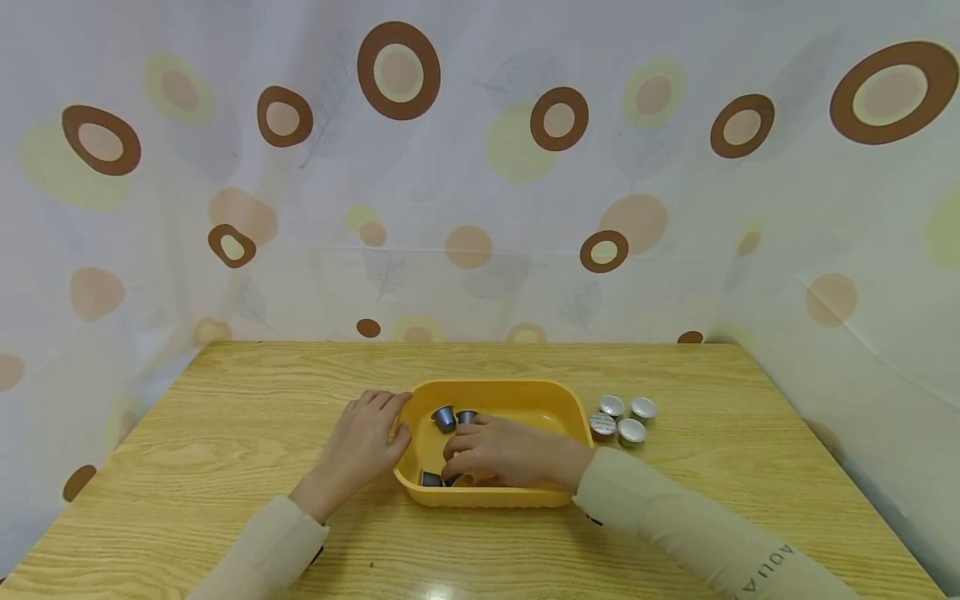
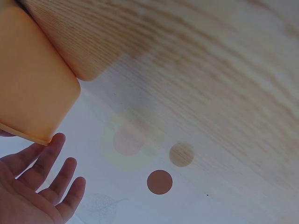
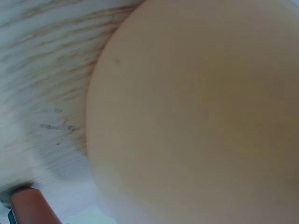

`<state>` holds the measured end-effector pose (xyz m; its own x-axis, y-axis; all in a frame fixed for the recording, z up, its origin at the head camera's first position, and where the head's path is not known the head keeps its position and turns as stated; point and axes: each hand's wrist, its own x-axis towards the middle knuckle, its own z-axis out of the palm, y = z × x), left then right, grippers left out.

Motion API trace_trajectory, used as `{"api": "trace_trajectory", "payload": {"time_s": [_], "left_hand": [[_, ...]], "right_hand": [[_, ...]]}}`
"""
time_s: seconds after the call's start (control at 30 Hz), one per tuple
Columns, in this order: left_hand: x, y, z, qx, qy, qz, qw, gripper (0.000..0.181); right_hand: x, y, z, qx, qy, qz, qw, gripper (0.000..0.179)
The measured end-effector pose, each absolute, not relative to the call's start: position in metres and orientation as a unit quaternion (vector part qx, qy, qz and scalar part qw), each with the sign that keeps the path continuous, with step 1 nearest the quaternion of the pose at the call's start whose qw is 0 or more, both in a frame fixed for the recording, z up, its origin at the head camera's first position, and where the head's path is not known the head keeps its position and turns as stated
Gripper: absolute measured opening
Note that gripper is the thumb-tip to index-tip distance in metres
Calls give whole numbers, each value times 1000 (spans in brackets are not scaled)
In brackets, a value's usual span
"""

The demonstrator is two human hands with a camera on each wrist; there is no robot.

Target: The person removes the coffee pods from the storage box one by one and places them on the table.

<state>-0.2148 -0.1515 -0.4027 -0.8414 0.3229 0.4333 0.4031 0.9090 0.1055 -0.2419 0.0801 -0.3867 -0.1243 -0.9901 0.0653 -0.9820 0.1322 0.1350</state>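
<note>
At the bottom of the frame, two pale sleeves (image 1: 258,550) reach in over a wooden table (image 1: 262,433). The yellow tray (image 1: 487,499) sits low in the centre. At its lower left, a dark capsule (image 1: 431,478) lies inside, just beside the right hand (image 1: 498,450). That hand dips into the tray with bent fingers; whether they grasp a capsule or merely touch one, I cannot tell. The left hand (image 1: 363,446), left of centre, has loose, spread fingers touching the tray's left rim. In the tray's upper left, a blue capsule (image 1: 444,419) rests near another capsule (image 1: 467,416). Right of the tray, four lidded capsules (image 1: 632,432) stand clustered, pale lids up. Patterned cloth (image 1: 450,183) fills the top.

The tray could slide if the right hand pushes its wall, since the left touches it only lightly. The right forearm, crossing near the cluster, could knock those capsules over on a careless swing.

The right sleeve bears dark capitals, an A among them; one lid has print too small to read.
</note>
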Motion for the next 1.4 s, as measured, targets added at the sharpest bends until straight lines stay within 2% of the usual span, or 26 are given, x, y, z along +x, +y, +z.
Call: {"api": "trace_trajectory", "payload": {"time_s": [0.4, 0.73, 1.4], "left_hand": [[-214, -151, -402, -183, -958, -102, 196, 38], [-214, -151, -403, -188, -954, -102, 209, 37], [-214, -151, -402, -192, -953, -100, 214, 37]], "right_hand": [[-244, 78, -392, 653, -752, -47, 77, 24], [-246, 76, -396, 647, -757, -60, 68, 30], [-246, 77, -394, 641, -765, -15, 54, 31]]}}
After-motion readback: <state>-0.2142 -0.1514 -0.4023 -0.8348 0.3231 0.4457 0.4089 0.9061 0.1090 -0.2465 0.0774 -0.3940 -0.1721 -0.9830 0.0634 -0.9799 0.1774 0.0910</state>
